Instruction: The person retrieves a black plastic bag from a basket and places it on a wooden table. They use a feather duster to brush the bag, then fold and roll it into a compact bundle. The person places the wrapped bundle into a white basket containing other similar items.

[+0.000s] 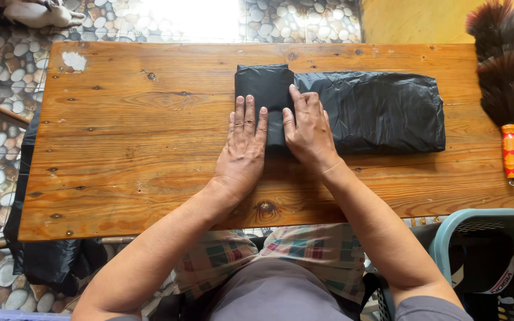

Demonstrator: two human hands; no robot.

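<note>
Closest to the camera are the person's lap in checked cloth and two bare arms reaching forward over the wooden table [120,196]. The left hand [244,145] lies flat on the wood, palm down, fingers straight and close together, with its fingertips at the near edge of the black plastic bag [376,110]. The right hand [309,128] is just beside it and a little farther forward, pressing flat on top of the bag, fingers close together and pointing away; neither hand grips anything. So the bag lies ahead of the fingers and stretches off to the right, and the right hand is the nearer one to most of it. The bag is a long flat strip, and its long way runs left to right across the table. Its left end looks folded over into a thicker square, though the dark plastic makes the layers hard to see. Farther right lie a feather duster [501,71] with an orange handle and a blue basket [447,229] below the table edge.
</note>
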